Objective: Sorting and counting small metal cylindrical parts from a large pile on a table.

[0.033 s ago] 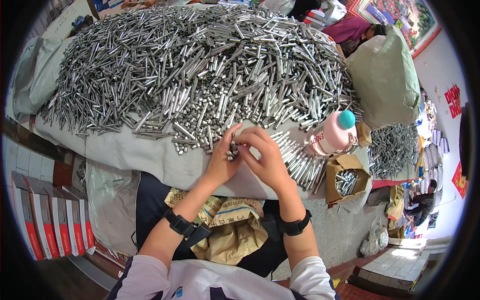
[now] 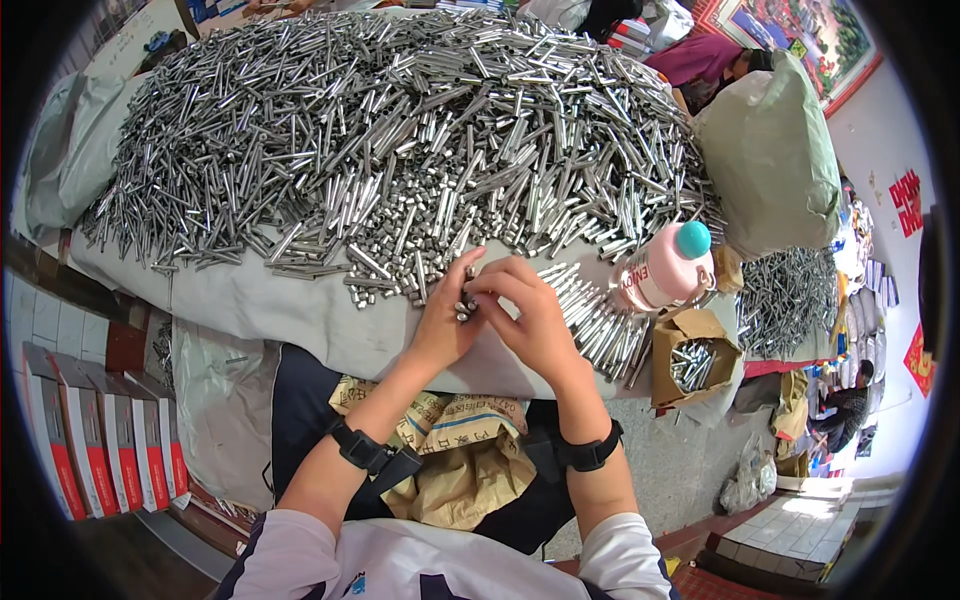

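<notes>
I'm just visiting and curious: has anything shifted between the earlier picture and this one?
Nothing visibly changed. The left hand and right hand stay together, pinching a few short silvery metal tubes at the edge of the big heap of silvery metal tubes; the pink bottle with a teal cap stands as before.

Grey-cloth-covered counter [image 2: 250, 300], pale floor [image 2: 680, 470] with sunlit tiles [image 2: 790, 530] lower right, white wall [image 2: 880, 120] with probably a framed picture [image 2: 800, 35].
</notes>
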`<state>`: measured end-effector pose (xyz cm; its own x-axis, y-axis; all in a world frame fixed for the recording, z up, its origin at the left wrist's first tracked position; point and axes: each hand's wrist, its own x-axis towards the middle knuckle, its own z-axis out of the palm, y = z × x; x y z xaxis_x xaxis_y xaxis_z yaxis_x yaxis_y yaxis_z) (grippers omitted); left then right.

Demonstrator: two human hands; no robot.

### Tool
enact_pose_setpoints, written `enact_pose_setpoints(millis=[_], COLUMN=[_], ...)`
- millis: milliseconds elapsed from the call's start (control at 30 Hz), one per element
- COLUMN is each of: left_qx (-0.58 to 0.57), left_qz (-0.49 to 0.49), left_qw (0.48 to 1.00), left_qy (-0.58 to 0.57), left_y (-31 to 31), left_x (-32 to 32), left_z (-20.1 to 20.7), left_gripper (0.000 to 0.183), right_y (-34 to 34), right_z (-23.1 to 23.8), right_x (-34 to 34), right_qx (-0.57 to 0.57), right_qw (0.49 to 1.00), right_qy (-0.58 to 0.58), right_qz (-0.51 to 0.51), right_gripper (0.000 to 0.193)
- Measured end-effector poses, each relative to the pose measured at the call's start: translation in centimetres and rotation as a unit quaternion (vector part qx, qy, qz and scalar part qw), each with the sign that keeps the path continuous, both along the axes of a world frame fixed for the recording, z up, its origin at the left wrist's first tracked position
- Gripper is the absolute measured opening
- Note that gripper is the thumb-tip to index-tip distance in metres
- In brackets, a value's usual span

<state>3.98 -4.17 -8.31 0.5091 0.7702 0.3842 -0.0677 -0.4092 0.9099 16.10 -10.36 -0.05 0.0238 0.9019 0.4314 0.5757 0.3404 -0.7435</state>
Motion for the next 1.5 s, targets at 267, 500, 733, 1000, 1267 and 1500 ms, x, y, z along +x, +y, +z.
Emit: enact_pose_setpoints(millis=[267, 500, 733, 1000, 1267, 1500], left_qx=[0.094, 0.079, -0.047, -0.051, 0.117, 0.155], left_qz=[0.020, 0.017, -0.019, -0.024, 0.029, 0.076], left_qw=[0.994, 0.996, 0.998, 0.997, 0.992, 0.926], left_qy=[0.051, 0.027, 0.027, 0.051, 0.035, 0.337], left_y=[0.2, -0.1, -0.2, -0.2, -0.2, -0.6], left_x=[-0.2, 0.0, 0.1, 0.0, 0.4, 0.5], left_z=[-0.5, 0.2, 0.4, 1.2, -1.4, 2.9], left_gripper=[0.064, 0.063, 0.058, 0.054, 0.039, 0.039], right_y=[0.2, -0.1, -0.2, 3.6, 4.7, 5.0], right_z=[0.9, 0.4, 1.1, 0.2, 2.4, -2.8], right_x=[-0.7, -0.6, 0.1, 2.4, -4.3, -8.3], right_qx=[0.015, -0.019, -0.048, 0.018, -0.050, -0.101], right_qw=[0.996, 0.990, 0.999, 0.989, 0.997, 0.868], right_qy=[-0.090, -0.139, 0.002, 0.056, -0.051, -0.466], right_qz=[0.000, -0.008, -0.013, -0.135, -0.021, -0.142], right_gripper=[0.031, 0.043, 0.040, 0.024, 0.031, 0.037])
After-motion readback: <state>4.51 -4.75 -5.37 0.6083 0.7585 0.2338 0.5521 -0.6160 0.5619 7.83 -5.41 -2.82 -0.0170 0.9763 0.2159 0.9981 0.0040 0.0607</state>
